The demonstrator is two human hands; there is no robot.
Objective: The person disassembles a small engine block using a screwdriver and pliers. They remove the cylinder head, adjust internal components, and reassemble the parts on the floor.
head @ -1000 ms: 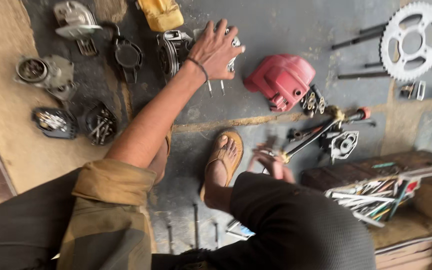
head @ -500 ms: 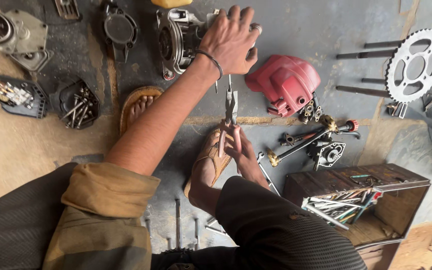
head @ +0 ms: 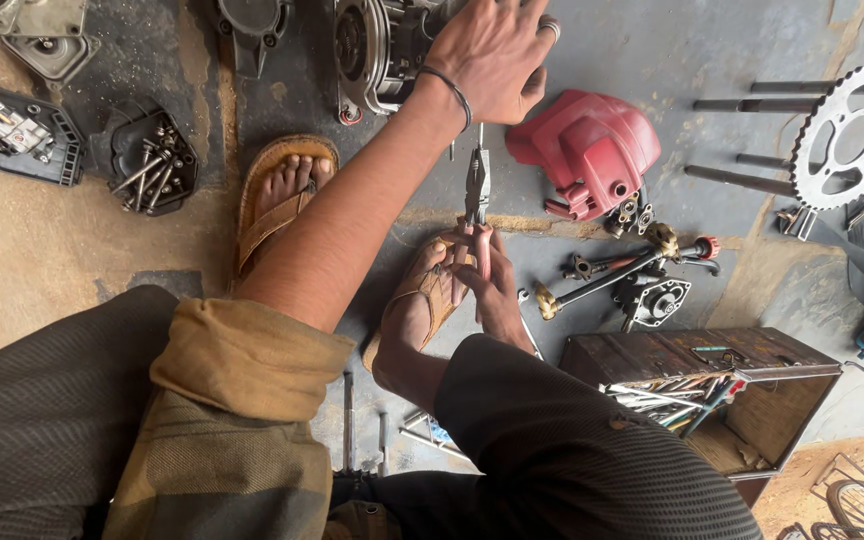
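Note:
My left hand, with a ring and a thin wristband, reaches forward and rests on a grey metal engine part lying on the floor. My right hand is near my sandalled foot and grips the red handles of a pair of pliers. The plier jaws point up toward my left wrist and stop just short of it.
A red plastic cover lies right of the pliers, with small metal parts and a rod below it. A sprocket and rods lie far right. A brown toolbox is lower right. A black tray of bolts is left.
My right hand has picked up the pliers and raised them toward the engine part. My left hand stays on that part. The view has shifted closer and to the left.

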